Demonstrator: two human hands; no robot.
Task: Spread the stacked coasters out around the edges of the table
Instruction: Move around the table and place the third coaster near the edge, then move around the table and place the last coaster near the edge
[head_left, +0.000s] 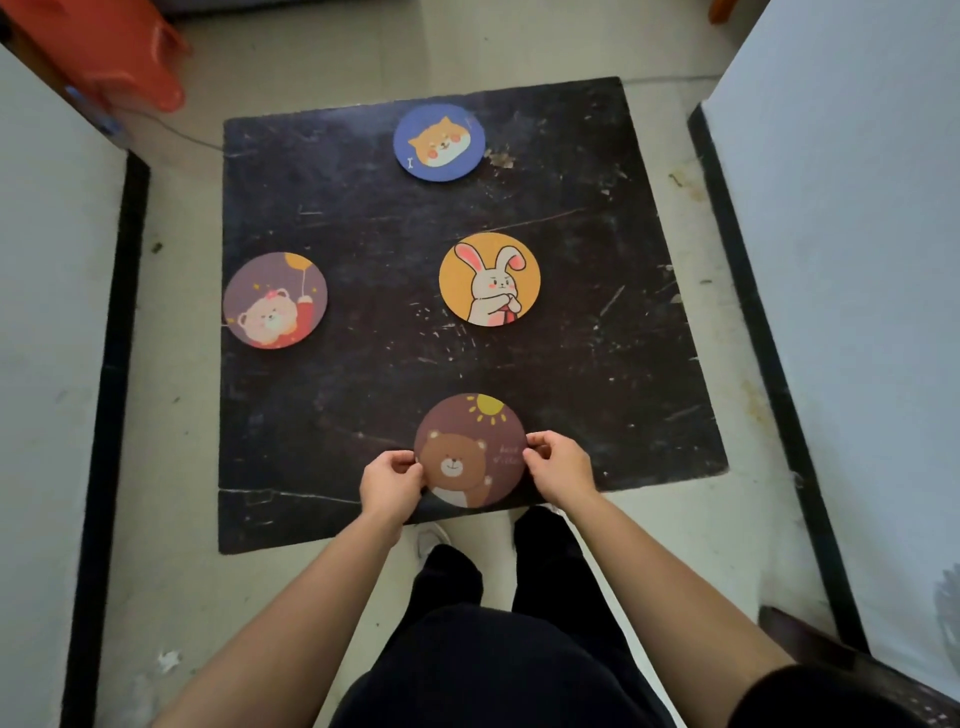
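Observation:
A low black square table (363, 234) carries several round picture coasters. The brown bear coaster (470, 449) lies at the near edge; my left hand (389, 480) pinches its left rim and my right hand (558, 465) pinches its right rim. A yellow rabbit coaster (489, 287) sits near the table's middle. A purple coaster with a bear and balloon (275, 300) lies at the left edge. A blue coaster with an orange dog (439, 142) rests at the far edge.
White walls with black skirting close in on the left (52, 312) and right (857, 260). A red plastic stool (119, 52) stands at the far left, with a thin cable on the floor beside it. My legs and a shoe (431, 538) are just below the table's near edge.

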